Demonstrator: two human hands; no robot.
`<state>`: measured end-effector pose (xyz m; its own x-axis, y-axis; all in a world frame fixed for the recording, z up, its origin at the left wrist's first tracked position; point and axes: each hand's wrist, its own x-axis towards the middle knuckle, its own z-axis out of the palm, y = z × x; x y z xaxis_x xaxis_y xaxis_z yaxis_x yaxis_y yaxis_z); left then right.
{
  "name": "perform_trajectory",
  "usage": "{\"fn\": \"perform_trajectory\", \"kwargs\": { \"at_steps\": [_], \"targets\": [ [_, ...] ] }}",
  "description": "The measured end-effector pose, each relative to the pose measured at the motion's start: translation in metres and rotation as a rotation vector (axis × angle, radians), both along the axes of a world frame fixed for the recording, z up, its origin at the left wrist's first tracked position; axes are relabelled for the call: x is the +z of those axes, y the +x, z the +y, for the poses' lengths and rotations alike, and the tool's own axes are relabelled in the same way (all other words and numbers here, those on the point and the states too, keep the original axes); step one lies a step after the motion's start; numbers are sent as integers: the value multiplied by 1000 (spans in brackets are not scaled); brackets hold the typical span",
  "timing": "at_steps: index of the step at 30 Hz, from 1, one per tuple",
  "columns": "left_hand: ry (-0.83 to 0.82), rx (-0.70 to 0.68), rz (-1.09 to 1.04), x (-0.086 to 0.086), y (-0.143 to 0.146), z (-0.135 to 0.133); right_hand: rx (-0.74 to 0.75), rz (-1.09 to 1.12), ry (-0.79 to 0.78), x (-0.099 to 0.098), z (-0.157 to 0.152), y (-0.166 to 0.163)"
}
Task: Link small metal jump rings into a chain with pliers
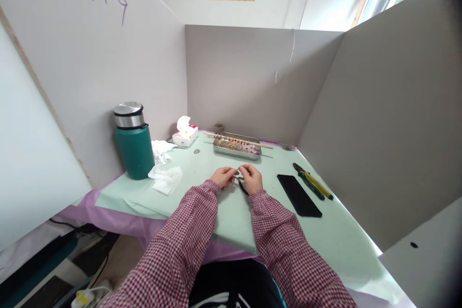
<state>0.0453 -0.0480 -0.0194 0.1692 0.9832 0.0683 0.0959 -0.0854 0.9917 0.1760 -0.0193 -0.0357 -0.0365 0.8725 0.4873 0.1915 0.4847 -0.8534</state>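
Note:
My left hand (224,177) and my right hand (252,179) meet over the middle of the table, fingertips pinched close together. Whatever they hold between them is too small to make out. A small tool with a dark curved handle (243,186), which looks like pliers, shows between the hands; I cannot tell whether it lies on the cloth or touches the fingers. Just beyond the hands is a metal tray (236,155) of small red, white and gold beads or parts. Across it rests a thin wooden stick (266,146) with small pieces along it.
Right of my hands lie a black phone (299,195) and yellow-green pliers (313,182). A green thermos (134,147), crumpled tissues (166,180) and a tissue pack (185,134) stand at the left. Behind the tray is a tape roll (218,128). Grey partitions (249,77) enclose the table.

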Motion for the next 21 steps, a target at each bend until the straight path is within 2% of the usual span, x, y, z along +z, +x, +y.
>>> {"fn": "perform_trajectory", "kwargs": {
  "at_steps": [3,6,9,11,17,21],
  "targets": [
    [26,21,-58,-1,-3,2,-96,-182,112,1,-2,4],
    [48,97,-138,-3,-6,6,-240,-518,205,4,-10,7],
    [40,123,-184,-4,-7,9,-306,-837,142,4,-19,9],
    [22,144,-194,-4,-7,9,-300,-960,105,4,-22,8],
    [-23,168,-200,-1,-5,7,-275,-1033,154,3,-24,4],
    [-44,172,-210,-1,-5,7,-269,-988,135,4,-23,4]
  ]
}}
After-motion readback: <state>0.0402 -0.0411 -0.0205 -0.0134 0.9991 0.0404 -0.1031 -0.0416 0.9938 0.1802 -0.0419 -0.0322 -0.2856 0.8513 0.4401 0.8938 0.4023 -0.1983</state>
